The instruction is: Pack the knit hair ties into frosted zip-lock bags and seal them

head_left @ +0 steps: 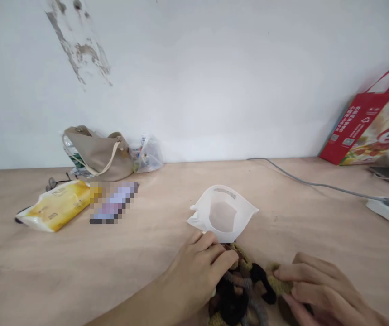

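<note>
A pile of fabric hair ties (pixel 235 303) in black, grey, brown and mustard lies at the bottom centre of the table. My left hand (pixel 197 271) rests over the pile's left side, fingers curled down and touching it; its fingertips are hidden. To the right, my right hand (pixel 323 290) pinches a mustard hair tie (pixel 279 283) between thumb and fingers, beside the pile. Just beyond my left hand, a white plastic pouch (pixel 248 213) with a see-through middle lies on the table.
A yellow tissue pack (pixel 58 206), a blurred-out phone-like slab (pixel 114 203) and a beige bag (pixel 102 154) are at left. Beside the bag sits a clear plastic bag (pixel 148 154). At right are a red carrier bag (pixel 367 127), a grey cable (pixel 303 181) and a white power strip (pixel 387 215).
</note>
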